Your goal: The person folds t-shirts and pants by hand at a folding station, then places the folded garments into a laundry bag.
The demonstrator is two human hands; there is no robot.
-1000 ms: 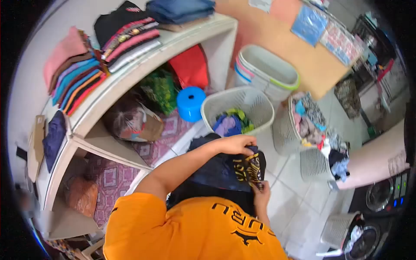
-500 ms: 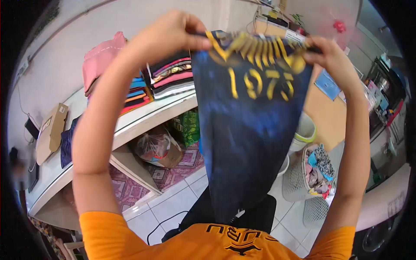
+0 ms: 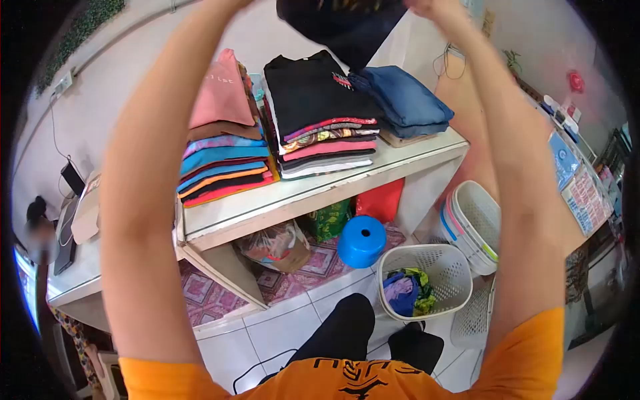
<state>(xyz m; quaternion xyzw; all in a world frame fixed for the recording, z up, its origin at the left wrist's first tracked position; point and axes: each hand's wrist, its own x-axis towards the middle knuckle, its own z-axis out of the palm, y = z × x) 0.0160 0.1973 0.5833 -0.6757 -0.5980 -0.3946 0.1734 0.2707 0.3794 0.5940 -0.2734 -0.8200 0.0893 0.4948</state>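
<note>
A dark garment (image 3: 343, 30) hangs at the top of the view between my raised arms, its upper part cut off by the frame edge. My right hand (image 3: 427, 7), only partly in view, grips the garment's right side. Beyond the top edge, my left hand is out of sight; only its wrist and forearm show. Behind and below the garment are a stack topped with a black shirt (image 3: 310, 93), a pile of folded jeans (image 3: 410, 100) and a stack topped with a pink garment (image 3: 223, 97).
The stacks stand on a white table (image 3: 320, 187). Beneath it are a blue stool (image 3: 362, 241) and a plastic bag (image 3: 277, 247). A basket (image 3: 453, 273) with clothes stands on the tiled floor, with nested baskets (image 3: 477, 220) beside it.
Both arms have risen, lifting the garment from mid-view to the top edge. The number on it no longer shows. The view has shifted, revealing the stacks and the basket.
</note>
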